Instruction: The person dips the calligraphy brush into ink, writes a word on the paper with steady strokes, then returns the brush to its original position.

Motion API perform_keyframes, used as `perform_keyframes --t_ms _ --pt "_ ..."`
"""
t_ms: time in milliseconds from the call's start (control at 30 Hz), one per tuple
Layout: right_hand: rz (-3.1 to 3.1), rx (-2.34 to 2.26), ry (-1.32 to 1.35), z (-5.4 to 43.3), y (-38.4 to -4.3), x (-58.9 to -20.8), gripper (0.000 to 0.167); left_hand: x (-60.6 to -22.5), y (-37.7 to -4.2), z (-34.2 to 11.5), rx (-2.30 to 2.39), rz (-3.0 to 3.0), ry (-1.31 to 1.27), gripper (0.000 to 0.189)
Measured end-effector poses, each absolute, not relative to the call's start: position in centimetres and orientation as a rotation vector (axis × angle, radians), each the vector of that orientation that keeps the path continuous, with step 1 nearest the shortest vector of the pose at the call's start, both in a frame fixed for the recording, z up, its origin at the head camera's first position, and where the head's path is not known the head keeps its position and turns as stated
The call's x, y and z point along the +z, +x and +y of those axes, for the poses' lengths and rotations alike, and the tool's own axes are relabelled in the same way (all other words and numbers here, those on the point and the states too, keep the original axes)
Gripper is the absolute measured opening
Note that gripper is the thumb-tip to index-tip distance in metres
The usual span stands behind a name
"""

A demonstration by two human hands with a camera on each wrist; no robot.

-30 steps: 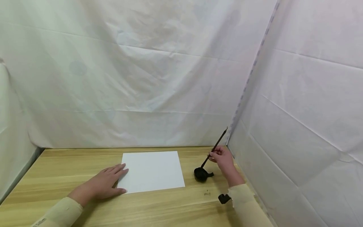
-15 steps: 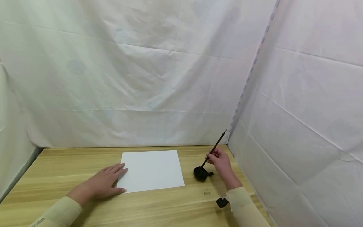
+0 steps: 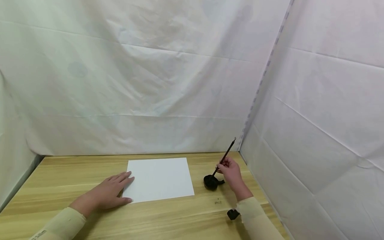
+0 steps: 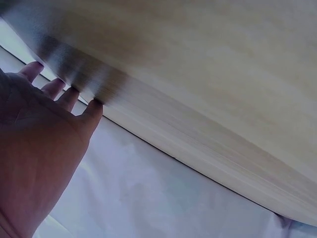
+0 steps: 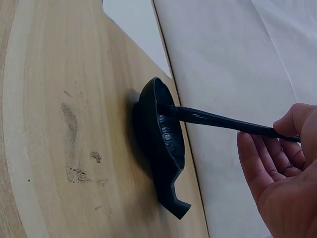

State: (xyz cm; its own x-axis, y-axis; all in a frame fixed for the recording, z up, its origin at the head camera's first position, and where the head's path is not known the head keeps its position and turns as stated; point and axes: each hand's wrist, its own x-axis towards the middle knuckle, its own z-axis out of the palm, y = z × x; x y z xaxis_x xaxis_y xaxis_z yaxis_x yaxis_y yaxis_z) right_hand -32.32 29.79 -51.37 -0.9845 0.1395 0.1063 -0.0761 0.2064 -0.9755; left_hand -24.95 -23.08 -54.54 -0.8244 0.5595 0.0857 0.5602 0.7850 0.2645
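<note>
A white sheet of paper (image 3: 160,180) lies flat on the wooden table. My left hand (image 3: 112,191) rests on its left edge with straight, spread fingers; the left wrist view shows the fingertips (image 4: 94,106) down on the surface. To the right of the paper sits a small black ink dish (image 3: 211,182) with a curved stem. My right hand (image 3: 231,171) pinches a dark writing brush (image 3: 227,151) by its shaft, between thumb and fingers. The brush slants, and its lower end is inside the dish (image 5: 146,124); the bristle tip is hidden in the dark bowl.
A small black object (image 3: 232,214) lies beside the right sleeve, partly covered by it. Dark ink smudges (image 5: 79,174) mark the wooden tabletop (image 3: 168,220) near the dish. White cloth (image 3: 150,83) hangs behind the table and along its right side.
My right hand has shifted slightly left and down, tilting the brush a little more upright over the dish. The left hand and paper hold still; the head view drifts slightly.
</note>
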Motion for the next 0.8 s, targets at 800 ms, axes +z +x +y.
perform_keyframes --t_ms 800 --pt "-2.441 1.544 0.061 30.2 -31.6 -51.0 0.012 -54.6 -24.6 -23.3 -0.442 -2.979 -0.926 0.092"
